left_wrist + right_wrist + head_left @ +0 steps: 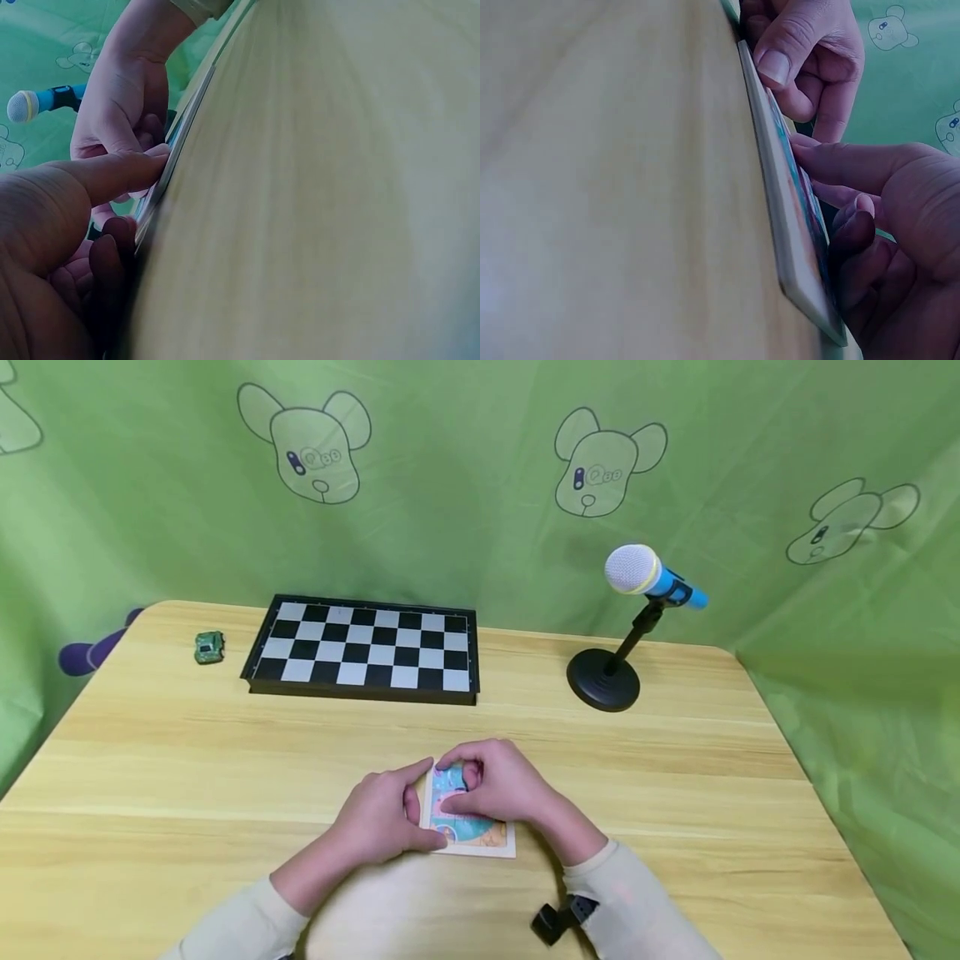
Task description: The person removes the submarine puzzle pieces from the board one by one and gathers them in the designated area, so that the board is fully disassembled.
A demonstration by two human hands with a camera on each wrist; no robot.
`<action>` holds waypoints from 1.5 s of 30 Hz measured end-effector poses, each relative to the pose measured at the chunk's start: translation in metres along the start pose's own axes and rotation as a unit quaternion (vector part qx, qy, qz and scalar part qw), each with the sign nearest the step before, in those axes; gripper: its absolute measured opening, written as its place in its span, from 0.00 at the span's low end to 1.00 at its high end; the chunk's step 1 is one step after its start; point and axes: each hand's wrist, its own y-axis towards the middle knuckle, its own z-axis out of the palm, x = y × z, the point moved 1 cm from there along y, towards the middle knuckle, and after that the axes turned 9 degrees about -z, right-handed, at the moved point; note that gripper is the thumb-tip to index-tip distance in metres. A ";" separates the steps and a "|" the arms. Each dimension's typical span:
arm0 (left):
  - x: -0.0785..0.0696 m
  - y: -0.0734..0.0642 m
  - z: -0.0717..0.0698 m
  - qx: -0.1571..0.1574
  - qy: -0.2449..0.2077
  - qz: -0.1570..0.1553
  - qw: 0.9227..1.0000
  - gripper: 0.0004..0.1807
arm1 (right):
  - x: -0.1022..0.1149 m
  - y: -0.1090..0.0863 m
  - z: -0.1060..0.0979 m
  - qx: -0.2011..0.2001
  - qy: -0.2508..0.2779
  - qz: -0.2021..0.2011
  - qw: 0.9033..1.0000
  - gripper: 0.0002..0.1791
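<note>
A small jigsaw puzzle board (pixel 487 851) with a pale border lies flat on the table, its picture blue, pink and orange. My left hand (pixel 381 820) grips the board's left side, thumb at the near left corner and index finger at the far left corner. Over the picture, my right hand (pixel 504 783) has thumb and index finger bent toward each other around a blue puzzle piece (pixel 452 779) near the far left. The right hand covers the board's far right part. In the right wrist view, the board's border (pixel 772 202) shows edge-on beneath both hands.
A black-and-white chessboard (pixel 363 647) lies at the back left, beside a small green toy vehicle (pixel 209 647). At the back right, a blue toy microphone (pixel 660 581) stands on a black round base (pixel 603 681). Green printed cloth (pixel 465 485) hangs behind the table (pixel 187 777).
</note>
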 end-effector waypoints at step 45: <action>0.002 -0.002 0.003 -0.020 -0.012 0.000 1.000 0.55 | 0.002 -0.001 0.003 -0.044 0.094 0.046 0.994 0.22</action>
